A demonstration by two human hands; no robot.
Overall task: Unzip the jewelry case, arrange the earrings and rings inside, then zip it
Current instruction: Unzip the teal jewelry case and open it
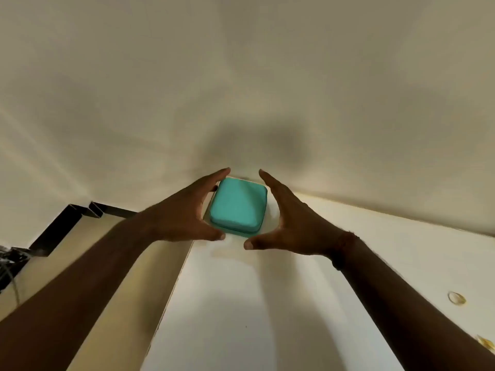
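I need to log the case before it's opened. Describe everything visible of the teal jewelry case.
The jewelry case is a small teal square box, rounded corners, matte smooth skin, a darker seam round its side. It lies flat and closed on the white table by the wall. The open left hand and right hand flank it; contact is unclear.
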